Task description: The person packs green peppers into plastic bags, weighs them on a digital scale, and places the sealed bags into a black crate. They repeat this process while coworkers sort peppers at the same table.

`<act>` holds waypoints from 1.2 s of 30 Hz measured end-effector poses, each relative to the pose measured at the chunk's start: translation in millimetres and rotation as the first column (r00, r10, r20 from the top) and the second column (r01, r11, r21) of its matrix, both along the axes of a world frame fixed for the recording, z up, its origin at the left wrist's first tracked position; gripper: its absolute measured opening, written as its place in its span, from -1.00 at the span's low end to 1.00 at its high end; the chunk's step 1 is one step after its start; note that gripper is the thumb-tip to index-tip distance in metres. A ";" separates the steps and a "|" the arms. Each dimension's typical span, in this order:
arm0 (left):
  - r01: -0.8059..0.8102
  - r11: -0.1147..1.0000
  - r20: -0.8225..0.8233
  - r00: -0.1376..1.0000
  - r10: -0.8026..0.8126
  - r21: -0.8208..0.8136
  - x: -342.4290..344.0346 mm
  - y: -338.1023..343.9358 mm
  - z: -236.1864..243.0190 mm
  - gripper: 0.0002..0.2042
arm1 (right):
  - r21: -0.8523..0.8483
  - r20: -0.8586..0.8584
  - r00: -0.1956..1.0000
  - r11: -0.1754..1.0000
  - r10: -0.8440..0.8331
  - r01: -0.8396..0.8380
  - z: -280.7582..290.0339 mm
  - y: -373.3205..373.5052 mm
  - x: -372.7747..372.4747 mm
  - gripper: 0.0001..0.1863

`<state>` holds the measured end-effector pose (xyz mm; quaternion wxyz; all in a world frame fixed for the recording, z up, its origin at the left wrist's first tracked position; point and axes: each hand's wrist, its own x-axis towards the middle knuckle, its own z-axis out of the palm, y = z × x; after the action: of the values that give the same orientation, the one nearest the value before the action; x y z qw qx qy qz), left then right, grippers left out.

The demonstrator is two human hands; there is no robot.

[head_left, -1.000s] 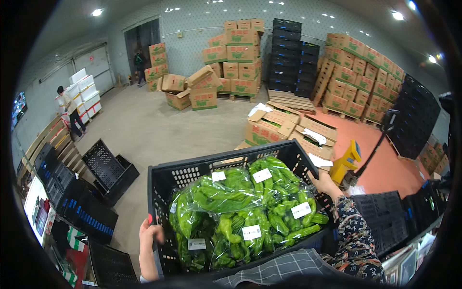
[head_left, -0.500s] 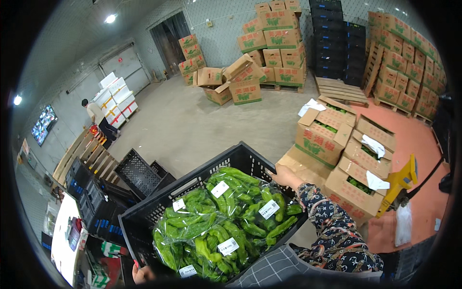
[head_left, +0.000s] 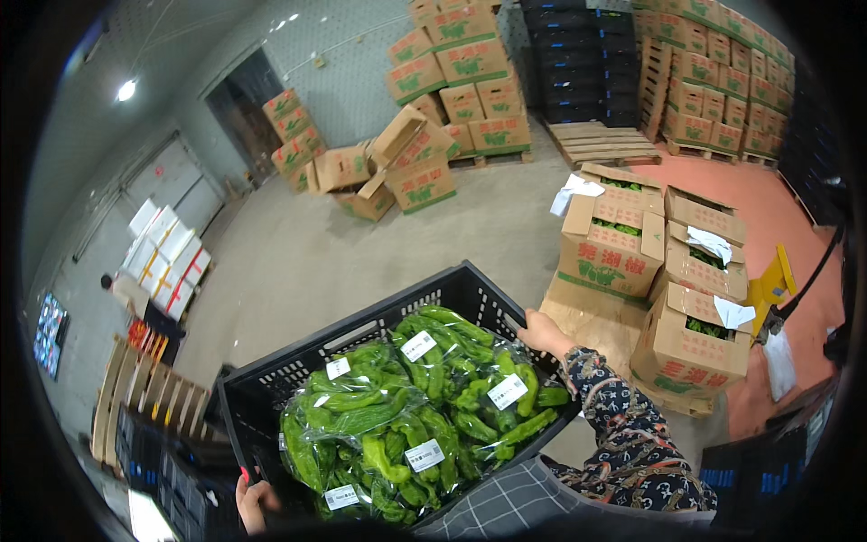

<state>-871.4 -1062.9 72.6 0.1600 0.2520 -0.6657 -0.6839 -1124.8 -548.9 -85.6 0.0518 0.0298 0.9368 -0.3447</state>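
Note:
Carried in front of me is a black plastic crate (head_left: pixel 339 339) with slotted walls. Several clear bags of green peppers (head_left: pixel 361 415), each with a white label, fill it. My right hand (head_left: pixel 545 333) is closed over the crate's right end, at the rim. At the lower left my left hand (head_left: pixel 256 502) grips the crate's left end, its fingers curled at the wall. The sleeve of my right arm is dark and patterned, and a grey checked apron (head_left: pixel 492 506) touches the crate's near side.
Open cartons of green peppers (head_left: pixel 607 246) stand at right on a pallet, beside a yellow pallet jack (head_left: pixel 770 280). Stacked cartons (head_left: pixel 474 61) and black crates (head_left: pixel 578 68) line the back. At left are wooden pallets (head_left: pixel 163 397), white boxes (head_left: pixel 167 248) and another person (head_left: pixel 144 307).
My view has turned to the right, so the room shifts left in the picture. The crate stays held in both hands, and the empty black crate beyond it has left view.

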 end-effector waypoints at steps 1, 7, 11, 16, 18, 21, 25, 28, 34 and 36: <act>0.050 0.999 -0.014 0.999 -0.050 0.018 -33.3 -7.9 1.2 -0.68 | -0.013 -0.028 0.999 1.000 -0.024 0.023 -3.4 5.2 -9.9 -0.64; 0.253 0.965 0.044 0.967 -0.251 -0.070 -217.3 -30.0 21.1 -0.85 | -0.067 -0.015 0.979 0.977 -0.203 0.201 -20.3 3.7 -91.4 -0.61; 0.386 0.922 0.029 0.922 -0.385 -0.037 -339.5 -29.0 40.9 -0.91 | -0.021 0.025 0.952 0.952 -0.304 0.305 1.6 2.6 -167.5 -0.61; 0.421 0.906 0.021 0.906 -0.422 0.032 -498.5 -48.8 8.9 -0.67 | -0.027 0.027 0.904 0.904 -0.427 0.428 44.4 14.0 -265.2 -0.63; 0.463 0.885 0.016 0.886 -0.464 0.051 -558.5 -35.9 6.8 -0.67 | 0.029 -0.028 0.896 0.896 -0.443 0.444 46.1 26.0 -301.4 -0.62; 0.580 0.813 -0.013 0.814 -0.580 0.053 -655.9 -9.3 21.0 -0.70 | 0.016 -0.023 0.838 0.837 -0.546 0.546 41.0 40.5 -344.5 -0.62; 0.748 0.663 0.000 0.663 -0.748 -0.035 -816.8 46.9 32.7 -0.77 | -0.101 -0.121 0.691 0.701 -0.713 0.706 23.3 63.1 -379.7 -0.65; 0.861 0.508 0.024 0.508 -0.861 -0.026 -912.9 99.5 43.2 -0.79 | -0.111 -0.004 0.551 0.548 -0.834 0.829 52.5 68.5 -390.3 -0.62; 0.971 0.240 0.007 0.240 -0.971 0.016 -1088.8 236.4 27.0 -0.77 | -0.148 -0.040 0.333 0.335 -0.942 0.930 6.4 120.7 -424.3 -0.63; 0.968 0.250 0.007 0.250 -0.968 -0.027 -1133.7 268.0 22.9 -0.76 | -0.046 -0.129 0.335 0.343 -0.933 0.938 40.1 128.9 -478.9 -0.62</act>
<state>-2005.1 -795.0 95.5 -0.2852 -0.2143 -0.6885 -0.6314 -1603.8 -420.0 -45.5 -0.2177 0.5389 0.7579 -0.2963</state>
